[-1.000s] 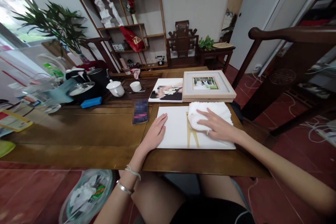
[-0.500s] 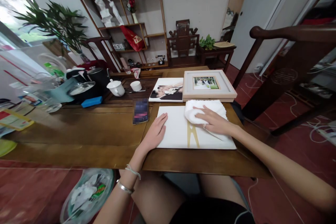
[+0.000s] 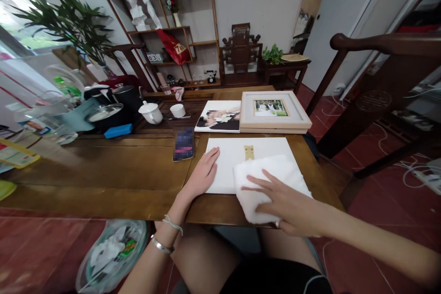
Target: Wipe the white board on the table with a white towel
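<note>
A white flat board [image 3: 227, 161] with a gold strip lies on the wooden table [image 3: 103, 170] in front of me. My left hand [image 3: 202, 174] rests flat on the board's left edge, fingers stretched out. My right hand [image 3: 284, 200] presses flat, fingers spread, on a white folded cloth [image 3: 262, 179] that covers the board's near right corner and hangs over the table edge.
Behind the board lie a framed photo [image 3: 274, 110] and a photo print [image 3: 218, 117]. A phone [image 3: 184, 144] lies left of the board. Teapot [image 3: 150, 112], cup, pots and a blue box stand at the left. A bin [image 3: 110, 252] sits under the table.
My right hand has drawn the white cloth from the board's far right part toward me, down to its near right corner. My left hand has stayed put.
</note>
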Motion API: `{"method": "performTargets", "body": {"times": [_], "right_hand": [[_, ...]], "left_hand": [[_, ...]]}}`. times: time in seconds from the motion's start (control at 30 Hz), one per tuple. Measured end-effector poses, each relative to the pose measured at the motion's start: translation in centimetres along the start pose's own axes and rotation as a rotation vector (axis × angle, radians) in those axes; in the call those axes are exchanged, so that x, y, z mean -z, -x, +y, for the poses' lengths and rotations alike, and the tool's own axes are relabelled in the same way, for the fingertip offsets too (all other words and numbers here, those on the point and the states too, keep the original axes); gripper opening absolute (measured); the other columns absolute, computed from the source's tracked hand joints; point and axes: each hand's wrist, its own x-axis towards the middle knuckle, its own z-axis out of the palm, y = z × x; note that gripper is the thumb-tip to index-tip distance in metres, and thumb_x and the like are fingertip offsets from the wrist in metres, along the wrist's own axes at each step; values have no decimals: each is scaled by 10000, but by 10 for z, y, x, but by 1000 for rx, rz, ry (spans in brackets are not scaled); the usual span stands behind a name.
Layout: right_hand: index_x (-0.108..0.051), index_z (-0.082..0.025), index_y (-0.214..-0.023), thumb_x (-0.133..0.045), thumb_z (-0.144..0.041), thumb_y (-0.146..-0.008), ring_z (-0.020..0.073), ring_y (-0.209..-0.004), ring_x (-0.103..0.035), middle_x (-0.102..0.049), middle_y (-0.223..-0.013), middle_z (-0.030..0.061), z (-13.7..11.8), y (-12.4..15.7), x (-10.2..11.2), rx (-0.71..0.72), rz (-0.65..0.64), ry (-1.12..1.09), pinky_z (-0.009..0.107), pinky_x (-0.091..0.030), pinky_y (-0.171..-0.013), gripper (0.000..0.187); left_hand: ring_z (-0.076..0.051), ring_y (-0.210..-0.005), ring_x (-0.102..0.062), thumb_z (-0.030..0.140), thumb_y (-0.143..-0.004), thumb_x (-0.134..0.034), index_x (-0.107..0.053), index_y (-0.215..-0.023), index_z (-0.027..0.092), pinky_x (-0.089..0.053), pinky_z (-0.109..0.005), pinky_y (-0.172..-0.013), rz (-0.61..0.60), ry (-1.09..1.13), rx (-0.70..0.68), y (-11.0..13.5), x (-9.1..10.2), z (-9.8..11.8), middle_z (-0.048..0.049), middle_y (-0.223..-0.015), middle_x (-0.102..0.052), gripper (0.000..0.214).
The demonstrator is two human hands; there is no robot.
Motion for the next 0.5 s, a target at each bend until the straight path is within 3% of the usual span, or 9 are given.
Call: {"method": "performTargets", "body": {"times": [0.13,0.3,0.4,0.5], "right_hand": [[-586,-155,-1145,-481,-37,-650,258,-1418,-209,-487,-1384,189,33,-18,5,-74,92,7,566,-121,-1139,520],[-538,-150,-1190,-440,-57,-722,281,-1412,-220,-542,-1324,171,79,-56,13,-169,161,55,599,-142,-1115,488],[-530,-145,-1202,-425,-67,-755,281,-1393,-264,-544,-1318,168,85,-69,17,-196,187,82,577,-170,-1112,465],[-539,-134,-1223,-462,-65,-718,312,-1377,-286,-511,-1347,200,71,-68,13,-231,170,146,579,-193,-1099,515]], "left_hand": [[-231,-1402,-312,237,-952,-326,-393,-1417,185,-208,-503,-1177,9,10,-6,0,0,-1,-103,-1493,-380,472],[-226,-1407,-300,247,-956,-326,-393,-1415,185,-206,-506,-1178,1,13,-10,0,0,-1,-97,-1497,-376,468],[-229,-1407,-302,241,-952,-322,-410,-1403,165,-205,-507,-1178,6,18,-11,0,0,0,-109,-1492,-381,466],[-228,-1403,-310,240,-948,-331,-414,-1401,174,-215,-511,-1173,15,23,-16,-1,0,0,-108,-1486,-391,466]]}}
